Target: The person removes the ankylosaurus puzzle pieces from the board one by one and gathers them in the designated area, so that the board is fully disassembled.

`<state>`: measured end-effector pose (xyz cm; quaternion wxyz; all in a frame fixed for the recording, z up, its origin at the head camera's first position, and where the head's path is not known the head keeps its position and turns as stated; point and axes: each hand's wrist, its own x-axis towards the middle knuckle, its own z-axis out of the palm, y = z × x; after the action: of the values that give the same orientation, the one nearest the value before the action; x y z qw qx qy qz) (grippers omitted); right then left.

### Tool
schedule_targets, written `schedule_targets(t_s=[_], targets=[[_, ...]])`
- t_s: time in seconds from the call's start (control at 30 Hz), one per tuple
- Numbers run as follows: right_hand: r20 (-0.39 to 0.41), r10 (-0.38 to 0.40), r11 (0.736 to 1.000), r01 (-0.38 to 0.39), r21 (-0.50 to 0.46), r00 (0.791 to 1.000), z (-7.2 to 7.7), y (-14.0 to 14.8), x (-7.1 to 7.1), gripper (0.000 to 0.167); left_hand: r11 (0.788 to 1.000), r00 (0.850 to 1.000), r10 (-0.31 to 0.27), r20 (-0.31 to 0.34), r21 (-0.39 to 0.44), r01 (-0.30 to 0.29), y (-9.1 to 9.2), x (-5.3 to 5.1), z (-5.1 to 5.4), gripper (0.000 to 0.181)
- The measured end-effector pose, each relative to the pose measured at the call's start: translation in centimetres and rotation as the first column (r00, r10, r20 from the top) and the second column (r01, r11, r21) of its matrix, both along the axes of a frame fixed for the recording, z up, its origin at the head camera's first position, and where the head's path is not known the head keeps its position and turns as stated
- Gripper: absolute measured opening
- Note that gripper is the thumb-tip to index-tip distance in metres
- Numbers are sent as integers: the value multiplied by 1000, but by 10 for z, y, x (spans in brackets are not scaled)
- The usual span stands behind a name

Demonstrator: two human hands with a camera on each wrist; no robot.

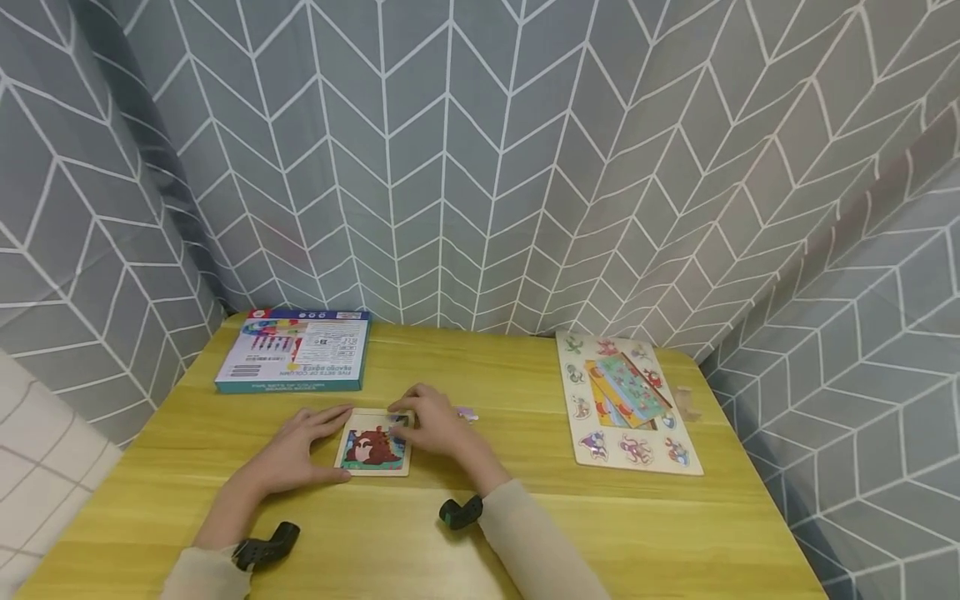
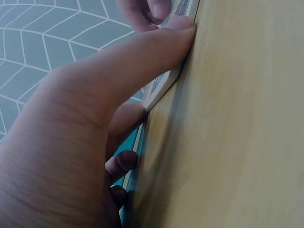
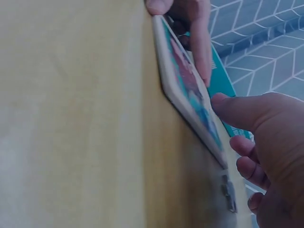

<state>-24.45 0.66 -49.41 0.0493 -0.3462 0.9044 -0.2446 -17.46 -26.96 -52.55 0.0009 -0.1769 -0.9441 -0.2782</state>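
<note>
At a yellow wood-grain table (image 1: 420, 533), a person in beige sleeves (image 1: 536, 542) grips with the left hand (image 1: 296, 454) the left side of a square, pale-rimmed puzzle (image 1: 371, 448) picturing a red-brown creature, left of the table's middle. The right hand (image 1: 438, 427) rests its thumb on the puzzle's right part; whether it grasps a piece cannot be told. Just beside it lies a small purple piece (image 1: 467, 413). Bright rectangular cards (image 1: 628, 392) top a cream board (image 1: 611, 435) of animal pictures near the far right corner; a flat white-and-teal box (image 1: 296, 350) sits at the far left corner before a grey, white-lined curtain (image 1: 480, 167).
</note>
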Motion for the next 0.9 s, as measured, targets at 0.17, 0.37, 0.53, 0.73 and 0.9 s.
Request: schedule_targets(t_s=[0.17,0.37,0.53,0.73,0.9], targets=[[-13,-2,998,3,55,1000,-6,-5,2,23,1000,1000,5,-1,4,-5,-1,0,-1,105],[-26,10,996,-8,90,1000,-6,-9,1,19,1000,1000,9,-3,-3,-9,-2,0,-1,106],[3,-7,995,7,100,1000,-2,-14,2,15,1000,1000,12,-1,-7,-12,-3,0,-2,106],[5,-31,993,30,117,999,-1,-15,6,14,1000,1000,1,0,-12,-1,-3,-2,-2,106],[7,-36,991,35,129,999,5,-11,6,32,1000,1000,-2,8,-16,2,-1,-2,-1,106]])
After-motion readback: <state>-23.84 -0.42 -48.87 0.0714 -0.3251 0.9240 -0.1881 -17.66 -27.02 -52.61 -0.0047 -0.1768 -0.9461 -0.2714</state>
